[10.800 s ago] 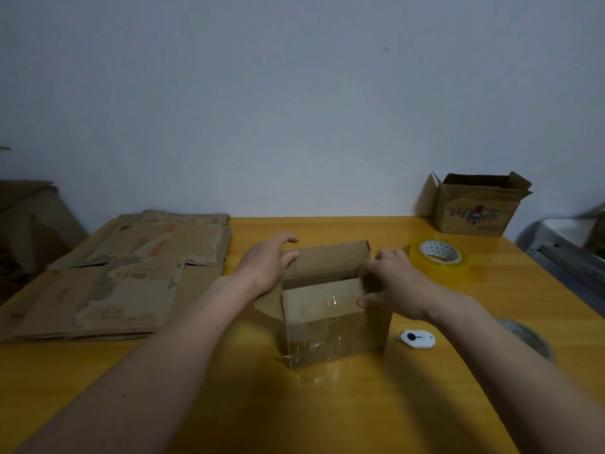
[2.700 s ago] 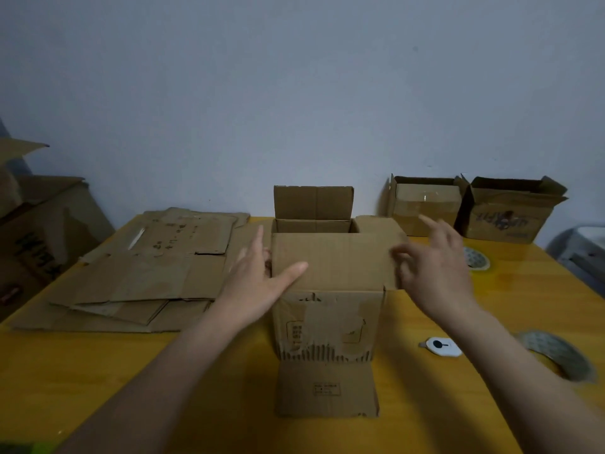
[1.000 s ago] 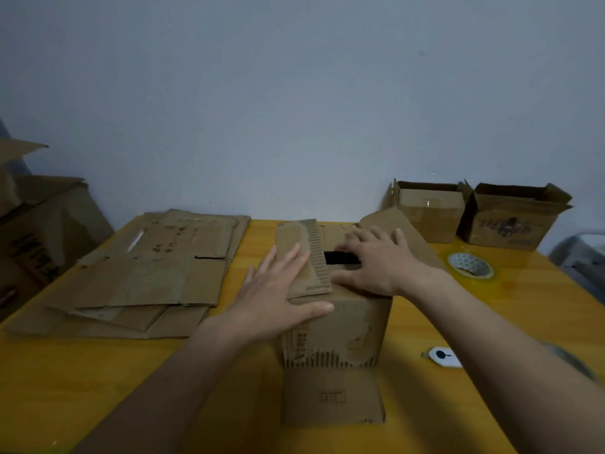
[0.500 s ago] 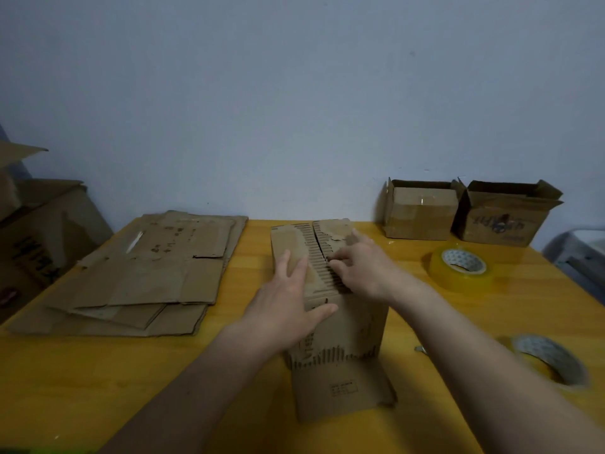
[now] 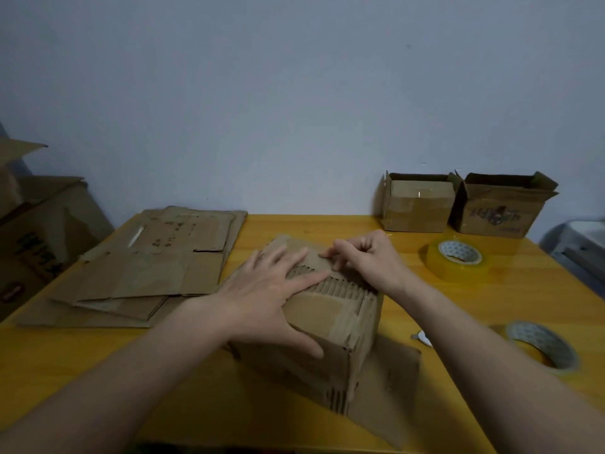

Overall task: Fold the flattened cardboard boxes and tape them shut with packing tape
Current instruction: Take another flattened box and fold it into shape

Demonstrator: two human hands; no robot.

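A worn brown cardboard box stands in the middle of the yellow table, turned corner-on toward me, its top flaps folded down. My left hand lies flat on the top with straight spread fingers, thumb over the near side. My right hand rests on the far top flap with curled fingertips pressing at the flap seam. One loose bottom flap lies flat on the table at the front right. A roll of packing tape sits to the right, a second roll nearer me.
A stack of flattened cardboard boxes lies at the left. Two folded boxes stand against the wall at the back right. A small white cutter peeks out by my right forearm. Large cartons stand beyond the table's left edge.
The box has turned so one corner now faces me. Both hands stayed on the top flaps; my right hand's fingers have curled at the seam.
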